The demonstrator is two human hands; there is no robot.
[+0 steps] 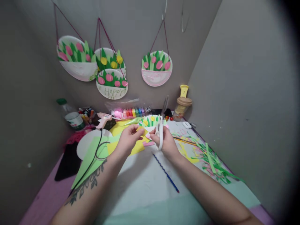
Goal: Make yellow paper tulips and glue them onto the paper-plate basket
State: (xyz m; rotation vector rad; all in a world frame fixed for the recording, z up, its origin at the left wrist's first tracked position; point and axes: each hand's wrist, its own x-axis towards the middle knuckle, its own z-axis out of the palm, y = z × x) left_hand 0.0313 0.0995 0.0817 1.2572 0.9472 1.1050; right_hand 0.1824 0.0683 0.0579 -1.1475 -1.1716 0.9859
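Head view. Landmark: blue pencil point(166, 173) on the counter point(131, 184).

Scrap of yellow paper point(140, 128): raised, beyond the pencil's far tip and left of it. Probably very light, thin, limp, easily creased or torn; best pinched at an edge. Left grip point(128, 139) narrow, thumb and fingers closed on the scrap.

Scissors point(161, 131): upright, beyond the pencil's far tip, blades pointing away. Likely stiff, heavier than paper, smooth; take by the white handles. Right grip point(165, 140) wrapped around those handles; blade gap cannot be told.

Yellow sheet point(137, 150) left of pencil; green strips point(213, 159) right of it.
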